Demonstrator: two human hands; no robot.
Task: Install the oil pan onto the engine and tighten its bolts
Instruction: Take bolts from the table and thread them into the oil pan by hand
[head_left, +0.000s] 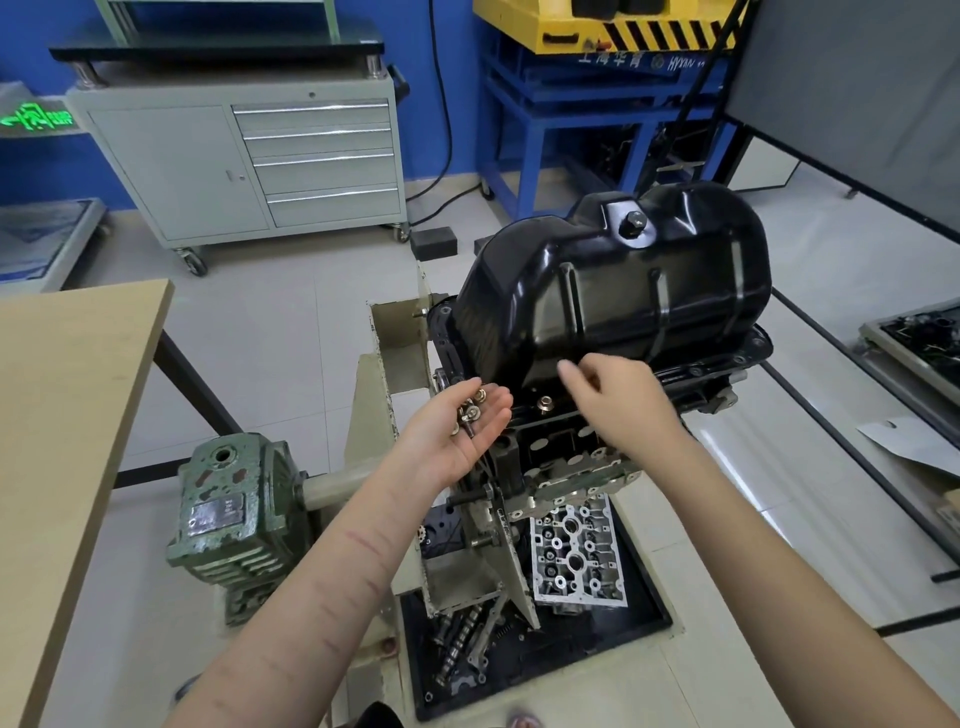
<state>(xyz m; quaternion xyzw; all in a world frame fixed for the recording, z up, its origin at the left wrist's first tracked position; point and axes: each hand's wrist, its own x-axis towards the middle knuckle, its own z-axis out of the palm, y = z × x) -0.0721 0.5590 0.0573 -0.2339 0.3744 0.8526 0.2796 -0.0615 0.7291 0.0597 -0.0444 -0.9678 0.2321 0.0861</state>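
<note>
A glossy black oil pan (613, 280) sits upside-down on top of the engine block (566, 447), which is mounted on a beige stand. My left hand (462, 431) is palm-up beside the pan's near left corner and cradles several brass-coloured bolts (470, 410) in loosely curled fingers. My right hand (618, 400) hovers at the pan's near flange with relaxed, slightly blurred fingers and nothing visibly held. One bolt (545, 402) stands in the flange between the two hands.
A green gearbox (234, 514) sits left of the stand. A cylinder head (576, 556) and loose parts lie in the black tray (649, 603) below. A wooden table (62, 415) is at left, a grey drawer cabinet (260, 161) behind, a parts tray (919, 343) at right.
</note>
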